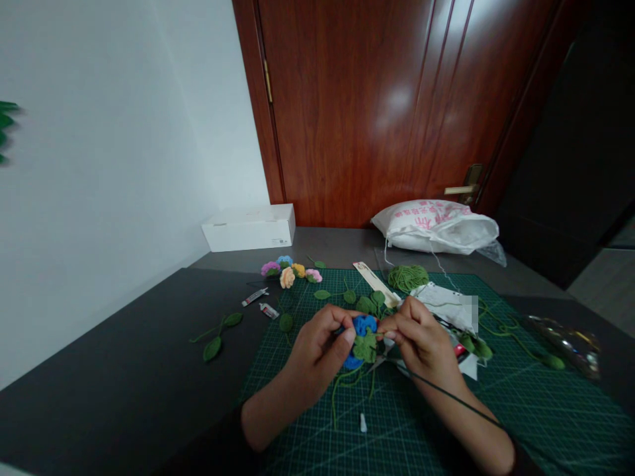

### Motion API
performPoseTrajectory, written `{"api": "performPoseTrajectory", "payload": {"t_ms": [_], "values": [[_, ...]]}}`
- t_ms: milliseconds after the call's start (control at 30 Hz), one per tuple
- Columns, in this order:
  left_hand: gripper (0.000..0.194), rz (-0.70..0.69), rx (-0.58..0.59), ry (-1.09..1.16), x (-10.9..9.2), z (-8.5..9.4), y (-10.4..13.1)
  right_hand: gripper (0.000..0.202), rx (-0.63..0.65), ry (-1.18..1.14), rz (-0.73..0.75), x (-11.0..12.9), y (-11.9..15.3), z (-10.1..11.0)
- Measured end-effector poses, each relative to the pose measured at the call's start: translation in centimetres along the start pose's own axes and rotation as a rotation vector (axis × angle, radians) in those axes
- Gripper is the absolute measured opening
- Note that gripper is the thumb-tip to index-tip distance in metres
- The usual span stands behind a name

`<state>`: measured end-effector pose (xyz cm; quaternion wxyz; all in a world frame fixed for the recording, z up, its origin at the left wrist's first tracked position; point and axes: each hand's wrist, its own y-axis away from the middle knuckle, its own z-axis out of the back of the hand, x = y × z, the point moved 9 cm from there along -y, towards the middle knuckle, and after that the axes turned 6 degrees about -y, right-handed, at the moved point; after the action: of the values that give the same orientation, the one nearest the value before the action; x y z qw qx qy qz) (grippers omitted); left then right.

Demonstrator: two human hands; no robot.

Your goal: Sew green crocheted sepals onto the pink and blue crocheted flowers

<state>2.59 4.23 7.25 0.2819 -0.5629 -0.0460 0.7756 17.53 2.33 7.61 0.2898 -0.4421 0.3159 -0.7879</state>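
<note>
Above the green cutting mat, my left hand pinches the left side of a blue crocheted flower. A green crocheted piece lies against the flower's near side, with loose green strands hanging below it. At its right edge, my right hand is closed, fingertips together on thin green yarn. A long dark green strand runs from near that hand to the lower right. Scissors show partly beneath the hands.
Crocheted flowers, two small tubes and green leaves lie left of the hands. Behind are a white box, a yarn ball and a white bag. A white cap sits in front; a clear packet is at right.
</note>
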Motion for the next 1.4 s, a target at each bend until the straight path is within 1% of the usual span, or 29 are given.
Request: {"api": "performPoseTrajectory", "payload": {"t_ms": [167, 367, 567, 767, 900, 1200, 1333, 1400], "values": [[0.012, 0.057, 0.008, 0.039, 0.5, -0.2, 0.0, 0.030, 0.016, 0.046, 0.001, -0.2, 0.1, -0.1], [0.014, 0.073, 0.002, 0.085, 0.9, -0.2, 0.1, 0.030, 0.027, 0.081, -0.004, -0.6, 0.3, -0.2], [0.015, 0.094, -0.001, 0.131, 1.1, -0.3, 0.1, 0.030, 0.009, 0.061, -0.020, -0.7, 0.2, -0.1], [0.017, 0.152, -0.018, 0.132, 1.4, -0.3, 0.1, 0.028, 0.006, 0.028, -0.053, -0.5, 0.1, -0.1], [0.016, 0.154, -0.027, 0.128, 1.5, -0.4, 0.1, 0.027, 0.009, 0.006, -0.078, -0.9, 0.2, -0.3], [0.017, 0.167, -0.035, 0.152, 2.2, -0.5, 0.1, 0.021, 0.008, -0.051, -0.080, -1.2, 0.5, -0.8], [0.016, 0.148, -0.069, 0.142, 2.3, -0.2, 0.1, 0.017, -0.005, -0.058, -0.107, -1.2, 0.6, -1.0], [0.016, 0.132, -0.080, 0.141, 2.3, -0.2, 0.1, 0.013, -0.019, -0.099, -0.132, -1.3, 0.8, -1.3]]}}
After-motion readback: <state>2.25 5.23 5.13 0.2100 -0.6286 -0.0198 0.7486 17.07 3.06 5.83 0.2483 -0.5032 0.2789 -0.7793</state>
